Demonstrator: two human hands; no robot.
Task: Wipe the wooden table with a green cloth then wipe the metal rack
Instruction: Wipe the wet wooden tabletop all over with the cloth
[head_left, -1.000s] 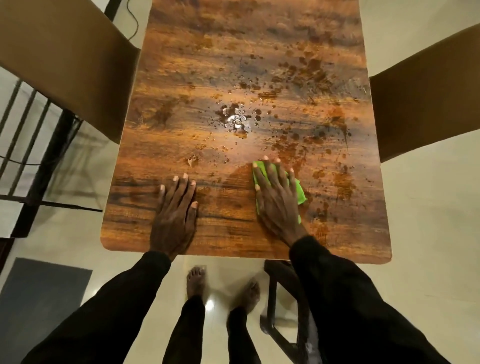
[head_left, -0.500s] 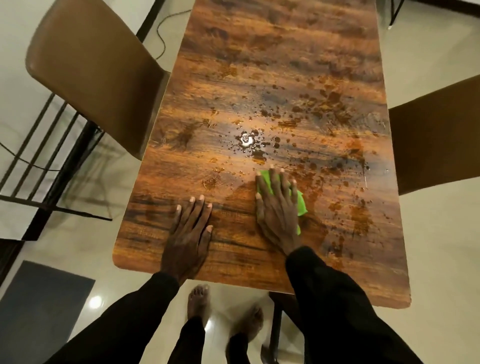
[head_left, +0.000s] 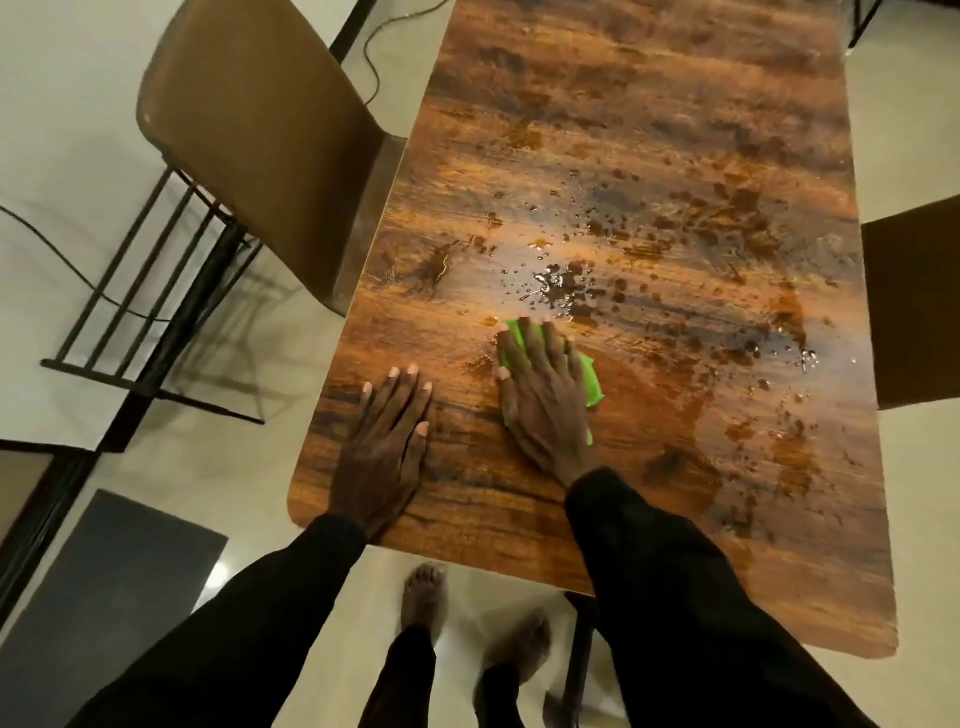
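Note:
A long wooden table (head_left: 649, 130) stretches away from me, wet with drops and a small puddle (head_left: 558, 283) near its middle. My right hand (head_left: 545, 395) lies flat on a green cloth (head_left: 592, 382), pressing it onto the tabletop just below the puddle. Only the cloth's edges show around the fingers. My left hand (head_left: 384, 447) rests palm down on the table near its front left corner, fingers spread, holding nothing. A black metal rack (head_left: 145, 291) with thin bars stands on the floor at the left.
A brown chair (head_left: 260, 135) is tucked against the table's left side, and another chair (head_left: 914, 306) stands at the right edge. A dark mat (head_left: 104, 597) lies on the pale floor at lower left. My bare feet (head_left: 426, 597) stand below the table's near edge.
My right hand has slid the green cloth forward toward the puddle. The view has tilted and shifted, bringing the left chair and rack further into sight. The left hand stays planted.

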